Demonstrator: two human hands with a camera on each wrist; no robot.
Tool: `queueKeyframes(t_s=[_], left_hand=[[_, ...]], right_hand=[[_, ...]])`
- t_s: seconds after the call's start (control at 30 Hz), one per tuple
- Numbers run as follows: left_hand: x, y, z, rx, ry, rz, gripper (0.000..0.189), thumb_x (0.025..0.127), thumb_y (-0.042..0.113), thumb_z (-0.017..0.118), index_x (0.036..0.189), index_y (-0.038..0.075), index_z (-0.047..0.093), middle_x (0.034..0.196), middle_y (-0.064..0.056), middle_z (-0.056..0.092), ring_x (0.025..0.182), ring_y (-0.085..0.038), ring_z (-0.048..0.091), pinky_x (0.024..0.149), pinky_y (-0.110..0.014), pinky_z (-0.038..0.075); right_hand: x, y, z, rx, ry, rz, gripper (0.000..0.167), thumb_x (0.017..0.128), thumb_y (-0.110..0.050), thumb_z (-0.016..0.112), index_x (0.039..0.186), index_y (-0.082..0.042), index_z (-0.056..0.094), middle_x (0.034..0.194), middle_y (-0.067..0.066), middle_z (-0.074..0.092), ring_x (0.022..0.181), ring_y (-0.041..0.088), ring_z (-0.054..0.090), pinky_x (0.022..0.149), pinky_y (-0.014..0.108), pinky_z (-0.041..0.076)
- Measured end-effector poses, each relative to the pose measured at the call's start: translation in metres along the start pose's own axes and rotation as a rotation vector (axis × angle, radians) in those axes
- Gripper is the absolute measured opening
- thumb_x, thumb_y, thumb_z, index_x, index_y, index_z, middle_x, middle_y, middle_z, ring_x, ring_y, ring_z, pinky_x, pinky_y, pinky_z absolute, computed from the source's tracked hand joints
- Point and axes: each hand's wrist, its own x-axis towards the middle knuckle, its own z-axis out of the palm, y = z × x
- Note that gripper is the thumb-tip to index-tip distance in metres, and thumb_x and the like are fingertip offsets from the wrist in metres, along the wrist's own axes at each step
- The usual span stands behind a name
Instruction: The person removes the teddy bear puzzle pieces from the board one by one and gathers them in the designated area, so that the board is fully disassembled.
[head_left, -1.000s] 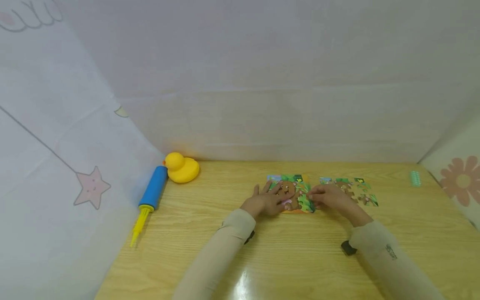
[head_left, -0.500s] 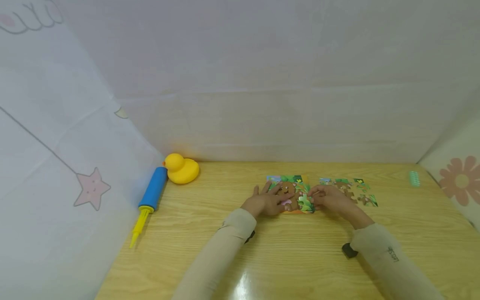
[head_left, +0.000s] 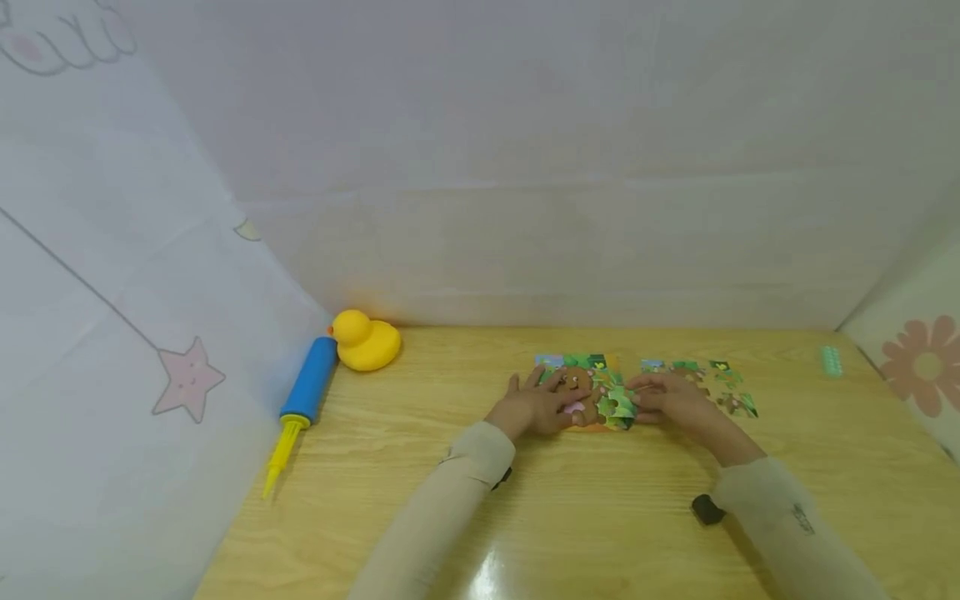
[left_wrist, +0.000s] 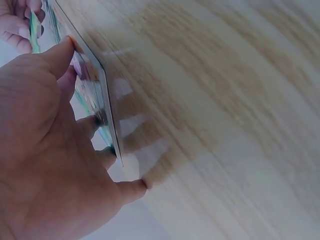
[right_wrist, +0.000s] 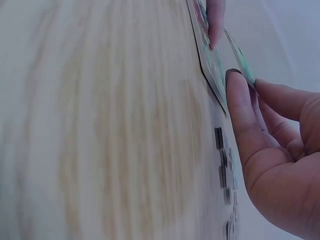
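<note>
A jigsaw puzzle board (head_left: 573,360) with a brown bear picture lies on the table. My left hand (head_left: 528,408) rests on it with fingers spread; in the left wrist view the thumb (left_wrist: 64,50) lies at the board's near edge. At the board's right side, my right hand (head_left: 678,406) pinches a green puzzle piece (right_wrist: 241,60) between thumb and fingers. This piece stands tilted above the board in the right wrist view. Loose puzzle pieces (head_left: 738,406) lie right of the board, some partly hidden behind my right hand.
A yellow rubber duck (head_left: 367,342) and a blue hand pump (head_left: 311,379) with a yellow nozzle sit at the table's left. A small light green object (head_left: 832,361) lies at the far right. Pale cloth walls surround the wooden table (head_left: 585,517) at the back and sides.
My right hand has shifted slightly right, and the green piece in its fingers now shows tilted up at the board's right edge. My left hand stays spread on the board.
</note>
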Motion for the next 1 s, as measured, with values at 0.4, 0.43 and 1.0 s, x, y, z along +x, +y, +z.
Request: queueKeyframes(t_s=[0.4,0.43,1.0], left_hand=[[0.001,-0.001,0.002,-0.005,-0.003,0.004,0.055,0.104,0.058,0.040,0.157,0.055,0.022,0.173,0.007,0.001,0.160,-0.033,-0.003,0.123,-0.068,0.006],[0.001,-0.001,0.002,-0.003,-0.004,0.004,0.055,0.104,0.058,0.040,0.157,0.054,0.022,0.173,0.007,0.001,0.160,-0.033,-0.004,0.123,-0.068,0.006],[0.000,0.001,0.000,-0.005,-0.033,-0.024,0.056,0.104,0.062,0.036,0.156,0.057,0.016,0.173,0.008,-0.002,0.160,-0.031,-0.004,0.124,-0.066,0.005]], right_hand=[[-0.015,0.008,-0.021,0.038,0.012,-0.032,0.049,0.106,-0.013,0.052,0.147,0.013,0.041,0.140,0.026,0.042,0.100,0.008,0.065,0.090,0.030,0.060],[-0.017,0.009,-0.023,0.043,0.018,-0.035,0.049,0.106,-0.013,0.052,0.147,0.013,0.041,0.147,0.029,0.036,0.100,0.006,0.065,0.090,0.030,0.060],[-0.051,0.031,-0.065,0.111,0.070,0.032,0.060,0.107,-0.020,0.054,0.154,0.009,0.031,0.166,0.027,0.013,0.104,-0.002,0.066,0.092,0.030,0.059]])
